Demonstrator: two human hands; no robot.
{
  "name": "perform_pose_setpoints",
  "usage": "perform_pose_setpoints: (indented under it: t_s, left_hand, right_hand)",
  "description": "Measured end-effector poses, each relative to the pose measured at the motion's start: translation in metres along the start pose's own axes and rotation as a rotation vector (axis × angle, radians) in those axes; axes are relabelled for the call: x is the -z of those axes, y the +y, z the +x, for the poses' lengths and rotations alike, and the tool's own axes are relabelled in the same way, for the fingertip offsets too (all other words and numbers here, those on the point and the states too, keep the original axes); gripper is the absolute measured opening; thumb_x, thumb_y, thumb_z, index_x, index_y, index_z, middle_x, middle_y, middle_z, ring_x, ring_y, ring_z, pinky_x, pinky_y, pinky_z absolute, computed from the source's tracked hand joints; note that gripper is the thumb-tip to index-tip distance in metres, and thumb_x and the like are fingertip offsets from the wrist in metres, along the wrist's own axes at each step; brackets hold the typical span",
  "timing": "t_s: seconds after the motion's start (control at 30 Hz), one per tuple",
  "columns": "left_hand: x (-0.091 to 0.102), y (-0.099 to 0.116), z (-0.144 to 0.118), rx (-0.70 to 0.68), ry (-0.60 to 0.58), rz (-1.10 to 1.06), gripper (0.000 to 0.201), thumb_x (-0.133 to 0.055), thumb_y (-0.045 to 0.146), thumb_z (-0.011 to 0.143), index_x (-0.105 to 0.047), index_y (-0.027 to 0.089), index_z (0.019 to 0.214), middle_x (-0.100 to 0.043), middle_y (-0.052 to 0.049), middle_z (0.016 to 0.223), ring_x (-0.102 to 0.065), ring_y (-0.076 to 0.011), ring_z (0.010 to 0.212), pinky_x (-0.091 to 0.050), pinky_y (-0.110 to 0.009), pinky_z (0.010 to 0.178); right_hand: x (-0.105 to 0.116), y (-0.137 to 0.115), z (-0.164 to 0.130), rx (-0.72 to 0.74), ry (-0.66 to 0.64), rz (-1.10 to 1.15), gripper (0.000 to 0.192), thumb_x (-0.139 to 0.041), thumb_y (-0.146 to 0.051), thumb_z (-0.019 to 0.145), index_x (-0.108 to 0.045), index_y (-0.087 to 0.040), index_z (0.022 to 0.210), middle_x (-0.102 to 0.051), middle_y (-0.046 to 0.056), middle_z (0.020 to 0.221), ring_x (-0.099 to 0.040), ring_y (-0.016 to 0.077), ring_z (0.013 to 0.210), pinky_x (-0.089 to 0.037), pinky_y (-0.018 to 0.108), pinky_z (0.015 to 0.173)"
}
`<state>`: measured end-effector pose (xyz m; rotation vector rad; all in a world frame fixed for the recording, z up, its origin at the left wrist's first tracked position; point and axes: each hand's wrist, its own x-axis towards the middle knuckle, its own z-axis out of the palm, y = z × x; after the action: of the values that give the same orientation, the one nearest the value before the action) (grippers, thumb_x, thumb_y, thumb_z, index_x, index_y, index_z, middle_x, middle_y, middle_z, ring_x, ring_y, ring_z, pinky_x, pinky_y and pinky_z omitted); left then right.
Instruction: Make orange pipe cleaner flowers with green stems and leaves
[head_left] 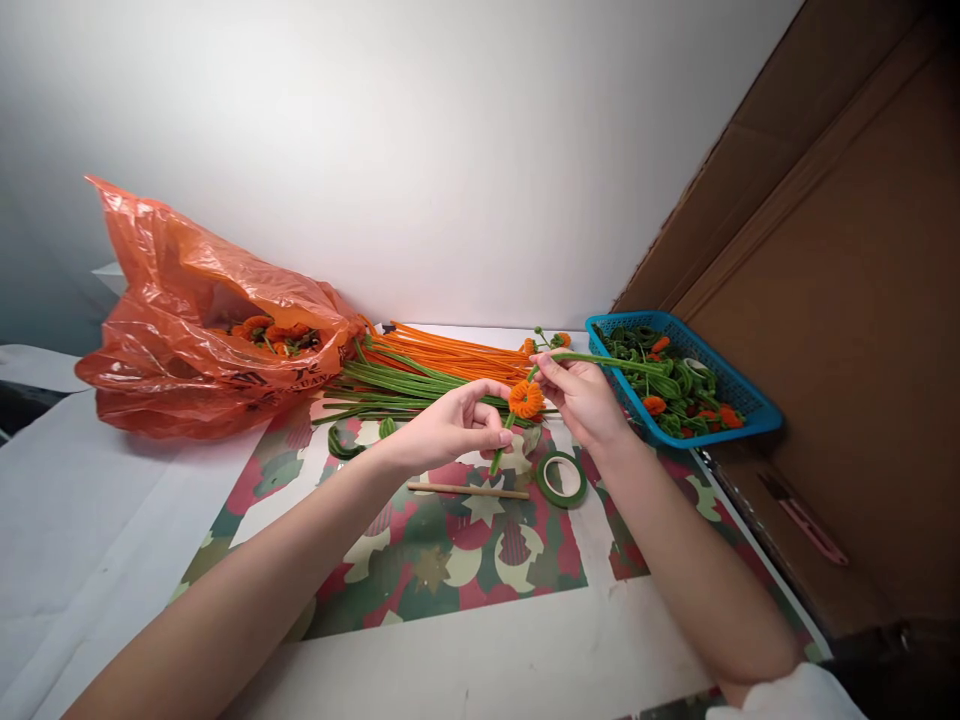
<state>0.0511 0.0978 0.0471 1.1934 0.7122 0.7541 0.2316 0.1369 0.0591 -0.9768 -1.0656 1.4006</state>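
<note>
Flower, fuzzy, round and orange, up between both hands. Pinched by its soft green stem in left hand; gripped in right hand, a long, bendy green strip. Just below, a thin wooden stick and a round roll of green tape. Behind, straight fuzzy orange sticks and green sticks. At left, a shiny, crinkly orange bag; at right, a holey blue basket. Underneath, a red, green and cream sheet on a white table. Beyond, white wall; at right, brown cardboard.
</note>
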Motion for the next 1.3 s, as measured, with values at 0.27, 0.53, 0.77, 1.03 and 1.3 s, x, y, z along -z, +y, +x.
perform_pose_setpoints:
  t_s: [0.27, 0.53, 0.77, 1.03, 1.3]
  left_hand:
    - [-0.001, -0.001, 0.001, 0.033, 0.021, 0.049, 0.047, -0.078, 0.029, 0.068, -0.046, 0.019, 0.101, -0.061, 0.007, 0.061, -0.058, -0.01, 0.053, -0.043, -0.023, 0.055]
    - [0.0, -0.001, 0.005, -0.027, 0.233, 0.103, 0.034, -0.076, 0.036, 0.069, -0.052, 0.016, 0.083, -0.057, 0.006, 0.059, -0.053, -0.0075, 0.057, -0.041, -0.021, 0.059]
    - [0.003, -0.003, 0.006, -0.043, 0.282, 0.235, 0.033, -0.072, 0.045, 0.072, -0.059, 0.015, 0.07, -0.054, 0.003, 0.056, -0.046, -0.008, 0.05, -0.033, -0.021, 0.049]
    - [0.003, -0.007, 0.007, -0.079, 0.254, 0.319, 0.03, -0.07, 0.042, 0.073, -0.059, 0.014, 0.067, -0.051, 0.003, 0.055, -0.042, -0.0075, 0.049, -0.029, -0.021, 0.047]
    - [0.004, 0.0, 0.003, -0.041, 0.099, 0.325, 0.033, -0.07, 0.041, 0.076, -0.055, 0.014, 0.064, -0.053, 0.003, 0.056, -0.044, -0.0071, 0.05, -0.033, -0.02, 0.049]
  right_hand:
    - [0.001, 0.004, 0.0, -0.039, -0.03, 0.019, 0.032, -0.083, -0.043, 0.058, -0.065, -0.02, 0.072, -0.061, -0.004, 0.061, -0.058, 0.0097, 0.06, -0.052, 0.024, 0.065]
    - [0.005, 0.005, -0.003, -0.078, -0.14, 0.047, 0.026, -0.083, -0.036, 0.06, -0.066, -0.021, 0.072, -0.068, -0.003, 0.075, -0.064, 0.0111, 0.072, -0.053, 0.023, 0.068]
    - [-0.001, 0.003, -0.01, -0.103, -0.192, 0.006, 0.033, -0.084, -0.041, 0.06, -0.068, -0.023, 0.083, -0.07, -0.002, 0.081, -0.067, 0.0139, 0.077, -0.056, 0.026, 0.068]
    - [-0.014, 0.007, -0.012, -0.094, 0.037, 0.017, 0.035, -0.087, -0.043, 0.048, -0.07, -0.019, 0.066, -0.072, 0.0, 0.07, -0.067, 0.0148, 0.067, -0.054, 0.025, 0.059]
    - [-0.011, 0.003, -0.009, -0.128, 0.077, 0.036, 0.034, -0.09, -0.039, 0.047, -0.071, -0.017, 0.063, -0.071, 0.001, 0.064, -0.059, 0.009, 0.054, -0.051, 0.022, 0.053]
